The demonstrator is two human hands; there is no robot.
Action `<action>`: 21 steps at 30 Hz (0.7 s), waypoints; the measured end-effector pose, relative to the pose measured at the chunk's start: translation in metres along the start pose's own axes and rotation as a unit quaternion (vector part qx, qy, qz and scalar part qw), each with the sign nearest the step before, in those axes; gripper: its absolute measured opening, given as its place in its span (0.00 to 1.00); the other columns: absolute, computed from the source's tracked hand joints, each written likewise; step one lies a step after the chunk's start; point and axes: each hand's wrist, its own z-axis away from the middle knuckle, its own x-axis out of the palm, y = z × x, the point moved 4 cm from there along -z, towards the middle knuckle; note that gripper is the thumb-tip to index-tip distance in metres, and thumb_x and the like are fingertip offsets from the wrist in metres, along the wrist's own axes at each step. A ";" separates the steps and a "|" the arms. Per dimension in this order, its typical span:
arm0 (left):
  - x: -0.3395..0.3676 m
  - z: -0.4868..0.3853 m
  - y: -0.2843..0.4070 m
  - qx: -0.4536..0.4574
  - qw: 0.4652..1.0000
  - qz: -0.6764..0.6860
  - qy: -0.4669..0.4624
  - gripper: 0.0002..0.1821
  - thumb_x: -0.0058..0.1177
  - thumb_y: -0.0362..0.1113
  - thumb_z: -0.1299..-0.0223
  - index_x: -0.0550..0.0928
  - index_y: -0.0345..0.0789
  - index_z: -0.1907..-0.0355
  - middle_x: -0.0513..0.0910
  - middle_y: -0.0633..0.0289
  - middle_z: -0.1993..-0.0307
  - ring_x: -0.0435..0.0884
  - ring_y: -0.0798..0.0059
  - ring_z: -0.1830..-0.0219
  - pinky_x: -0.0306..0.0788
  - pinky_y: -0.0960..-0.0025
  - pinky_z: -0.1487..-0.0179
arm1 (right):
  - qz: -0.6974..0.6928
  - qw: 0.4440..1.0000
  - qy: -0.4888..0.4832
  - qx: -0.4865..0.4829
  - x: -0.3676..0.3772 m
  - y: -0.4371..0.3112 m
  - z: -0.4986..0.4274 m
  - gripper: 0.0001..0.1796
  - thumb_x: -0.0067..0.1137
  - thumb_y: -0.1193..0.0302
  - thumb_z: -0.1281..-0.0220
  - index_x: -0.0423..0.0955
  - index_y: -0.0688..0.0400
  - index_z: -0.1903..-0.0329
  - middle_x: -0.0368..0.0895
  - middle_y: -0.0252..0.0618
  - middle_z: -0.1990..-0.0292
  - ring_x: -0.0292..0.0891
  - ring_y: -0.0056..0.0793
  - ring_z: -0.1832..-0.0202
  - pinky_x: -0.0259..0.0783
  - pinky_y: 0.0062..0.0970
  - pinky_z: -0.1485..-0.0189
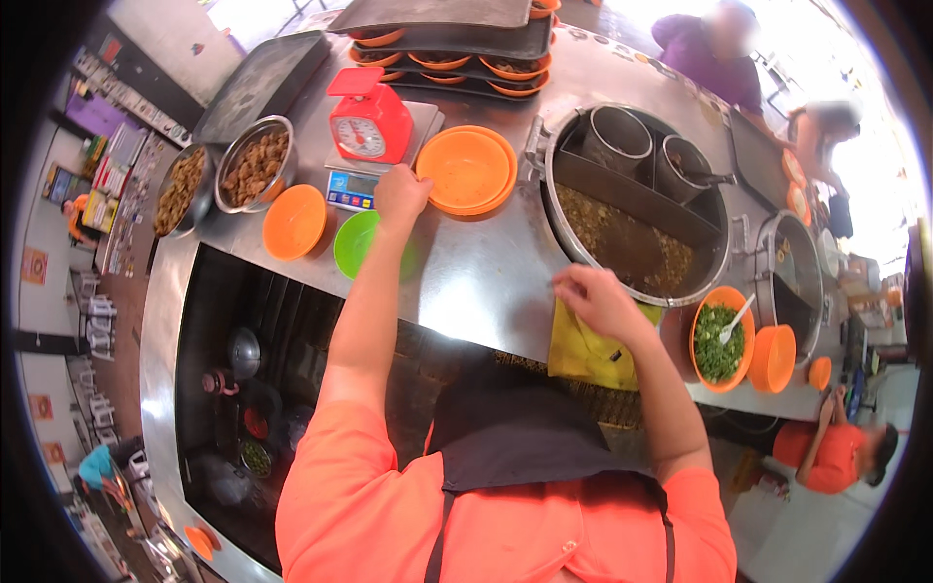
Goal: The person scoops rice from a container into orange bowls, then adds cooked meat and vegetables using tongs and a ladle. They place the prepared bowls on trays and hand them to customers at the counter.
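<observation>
My left hand [403, 194] pinches the left rim of the upper orange bowl [466, 167], which sits in a short stack on the steel counter [466, 277]. Beneath my left forearm is a green bowl [355, 244], partly covered by the arm. Just behind that hand stand a digital scale [353, 191] and a red dial scale [370, 120]. My right hand [594, 299] hovers with loosely bent fingers over a yellow cloth [590, 346], beside the near rim of a large round pot [641, 251] of brown broth. Nothing shows in its fingers.
Left are an orange bowl [294, 222] and metal bowls of browned food [256, 164]. Stacked trays [444, 47] of filled bowls stand behind. Right are chopped greens [718, 342] with a white spoon and a second pot [791, 291]. Several people stand around the counter.
</observation>
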 end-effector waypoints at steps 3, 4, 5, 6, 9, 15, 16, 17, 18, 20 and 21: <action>-0.012 0.007 -0.002 -0.033 0.992 0.125 -0.006 0.17 0.65 0.45 0.51 0.84 0.30 0.72 0.86 0.44 0.69 0.87 0.55 0.68 0.79 0.59 0.60 | -0.009 0.999 0.048 0.011 -0.004 0.001 -0.035 0.13 0.60 0.69 0.37 0.79 0.65 0.55 0.84 0.50 0.68 0.81 0.42 0.66 0.75 0.36 0.59; -0.018 0.012 -0.006 -0.064 0.980 0.189 -0.019 0.17 0.65 0.43 0.50 0.83 0.29 0.72 0.86 0.45 0.70 0.87 0.58 0.71 0.79 0.61 0.62 | -0.003 0.997 0.075 0.004 -0.006 0.002 -0.048 0.13 0.60 0.69 0.37 0.79 0.65 0.56 0.84 0.50 0.68 0.82 0.43 0.65 0.75 0.36 0.58; -0.026 0.019 -0.010 -0.098 0.962 0.251 -0.033 0.16 0.65 0.42 0.50 0.83 0.28 0.72 0.86 0.47 0.70 0.88 0.62 0.74 0.79 0.63 0.65 | 0.003 0.995 0.098 0.007 -0.007 0.003 -0.062 0.13 0.60 0.69 0.37 0.80 0.65 0.56 0.84 0.51 0.68 0.82 0.44 0.64 0.75 0.37 0.58; -0.040 0.028 -0.016 -0.096 0.959 0.268 -0.012 0.14 0.65 0.39 0.49 0.82 0.27 0.71 0.85 0.50 0.73 0.87 0.66 0.76 0.78 0.66 0.68 | 0.009 0.993 0.117 0.013 -0.007 0.005 -0.077 0.12 0.60 0.69 0.38 0.80 0.65 0.57 0.84 0.51 0.68 0.82 0.45 0.64 0.75 0.37 0.57; -0.089 0.064 -0.040 -0.083 0.943 0.322 0.025 0.12 0.62 0.34 0.47 0.78 0.24 0.71 0.81 0.59 0.77 0.85 0.72 0.78 0.77 0.71 0.73 | 0.067 0.972 0.223 -0.040 -0.005 0.001 -0.130 0.13 0.60 0.68 0.38 0.79 0.67 0.58 0.84 0.55 0.65 0.83 0.50 0.60 0.75 0.42 0.55; -0.131 0.148 -0.091 -0.176 0.896 0.409 -0.008 0.09 0.57 0.27 0.43 0.73 0.31 0.76 0.75 0.65 0.79 0.75 0.81 0.81 0.73 0.76 0.75 | 0.210 0.954 0.208 0.051 0.020 0.004 -0.218 0.18 0.62 0.67 0.41 0.78 0.70 0.56 0.84 0.60 0.59 0.82 0.55 0.52 0.77 0.43 0.48; -0.132 0.160 -0.100 -0.200 0.883 0.425 -0.019 0.08 0.57 0.27 0.43 0.73 0.31 0.76 0.75 0.66 0.79 0.75 0.82 0.81 0.72 0.76 0.75 | 0.223 0.953 0.190 0.084 0.020 0.008 -0.228 0.19 0.63 0.66 0.42 0.79 0.70 0.56 0.84 0.61 0.58 0.82 0.55 0.51 0.78 0.43 0.48; -0.132 0.171 -0.109 -0.215 0.872 0.440 -0.016 0.08 0.56 0.26 0.43 0.74 0.32 0.75 0.75 0.66 0.79 0.75 0.82 0.81 0.71 0.77 0.75 | 0.229 0.952 0.180 0.093 0.020 0.011 -0.238 0.18 0.63 0.68 0.43 0.79 0.70 0.55 0.84 0.61 0.57 0.82 0.54 0.51 0.78 0.42 0.48; -0.129 0.181 -0.116 -0.232 0.860 0.455 -0.013 0.07 0.56 0.26 0.42 0.74 0.32 0.75 0.75 0.66 0.78 0.75 0.82 0.80 0.71 0.78 0.75 | 0.236 0.951 0.166 0.114 0.016 0.016 -0.245 0.17 0.62 0.70 0.44 0.79 0.70 0.55 0.84 0.60 0.57 0.83 0.53 0.50 0.79 0.41 0.48; -0.126 0.193 -0.125 -0.232 0.844 0.483 -0.004 0.06 0.55 0.26 0.42 0.75 0.33 0.74 0.75 0.67 0.78 0.73 0.82 0.79 0.69 0.78 0.74 | 0.227 0.952 0.157 0.131 0.012 0.023 -0.255 0.15 0.61 0.71 0.45 0.82 0.66 0.56 0.85 0.59 0.55 0.84 0.50 0.51 0.80 0.39 0.49; -0.127 0.198 -0.129 -0.239 0.853 0.464 0.006 0.07 0.56 0.26 0.42 0.75 0.33 0.75 0.74 0.67 0.79 0.73 0.82 0.80 0.68 0.78 0.75 | 0.194 0.962 0.130 0.144 0.016 0.026 -0.259 0.15 0.61 0.70 0.45 0.83 0.65 0.57 0.85 0.58 0.56 0.85 0.50 0.52 0.80 0.40 0.49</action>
